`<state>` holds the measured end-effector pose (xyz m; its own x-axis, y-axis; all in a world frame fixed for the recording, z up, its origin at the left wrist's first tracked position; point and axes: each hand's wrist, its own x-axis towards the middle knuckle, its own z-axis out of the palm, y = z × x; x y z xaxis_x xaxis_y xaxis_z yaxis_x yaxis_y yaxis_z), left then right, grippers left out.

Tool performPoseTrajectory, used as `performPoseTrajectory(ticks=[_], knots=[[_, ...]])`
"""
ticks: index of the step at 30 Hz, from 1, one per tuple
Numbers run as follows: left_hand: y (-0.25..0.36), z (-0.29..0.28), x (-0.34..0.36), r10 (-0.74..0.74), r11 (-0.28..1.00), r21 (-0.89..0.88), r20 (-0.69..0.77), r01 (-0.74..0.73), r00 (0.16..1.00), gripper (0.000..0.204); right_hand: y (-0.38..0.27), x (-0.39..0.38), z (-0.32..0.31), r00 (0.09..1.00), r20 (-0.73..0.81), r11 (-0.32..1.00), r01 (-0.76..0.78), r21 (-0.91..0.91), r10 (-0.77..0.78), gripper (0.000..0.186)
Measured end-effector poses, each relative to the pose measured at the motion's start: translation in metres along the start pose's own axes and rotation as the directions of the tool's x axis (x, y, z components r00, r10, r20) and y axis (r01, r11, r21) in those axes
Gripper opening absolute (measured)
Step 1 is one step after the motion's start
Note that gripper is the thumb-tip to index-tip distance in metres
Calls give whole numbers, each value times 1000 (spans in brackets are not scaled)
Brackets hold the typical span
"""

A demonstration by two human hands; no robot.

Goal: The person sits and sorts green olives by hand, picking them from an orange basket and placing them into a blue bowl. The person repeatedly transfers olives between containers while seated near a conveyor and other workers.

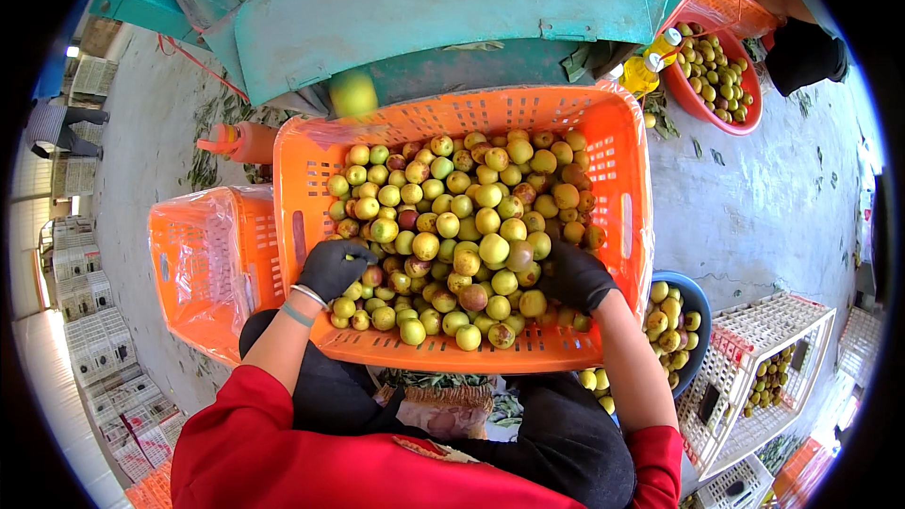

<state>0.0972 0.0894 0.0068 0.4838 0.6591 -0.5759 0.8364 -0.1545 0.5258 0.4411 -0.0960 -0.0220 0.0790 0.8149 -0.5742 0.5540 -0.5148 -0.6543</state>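
Observation:
A large orange plastic crate (630, 170) in front of me holds a heap of round yellow-green jujubes (490, 196), many with brown patches. At the heap's left side is my left hand (332, 269) in a black glove, fingers curled; a small green bit shows at them, too little to name. My right hand (575, 279), also black-gloved, reaches into the right side of the heap. Its fingertips are hidden among the fruit. One blurred jujube (353, 94) is in the air below the teal metal chute (452, 24), above the crate's far left rim.
An orange crate with plastic film (193, 254) stands left. To the right are a red basin (745, 123) of fruit, bottles of yellow liquid (641, 75), a blue tub (698, 297) of fruit and white crates (754, 358). Another person's arm (787, 5) shows at upper right.

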Motion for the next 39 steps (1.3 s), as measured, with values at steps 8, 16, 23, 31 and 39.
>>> performPoseTrajectory(ticks=[8,16,23,31,39], knots=[[4,9,3,152,983,-34,-393,-180,907,22,47,-126,-45,608,-764,910,159,382,215,34],[-6,-2,47,99,995,18,-346,-98,933,25,485,-464,-86,-168,-951,753,-580,309,260,52],[14,0,43,90,905,424,-133,-25,987,48,228,-216,-72,-180,-971,969,-160,189,160,38],[-7,-19,28,54,959,279,0,-52,999,31,-21,-79,-49,670,-719,942,329,66,-184,25],[14,-23,8,-131,760,-645,-38,76,991,16,-8,-5,15,983,-174,861,-42,-507,-54,47]])
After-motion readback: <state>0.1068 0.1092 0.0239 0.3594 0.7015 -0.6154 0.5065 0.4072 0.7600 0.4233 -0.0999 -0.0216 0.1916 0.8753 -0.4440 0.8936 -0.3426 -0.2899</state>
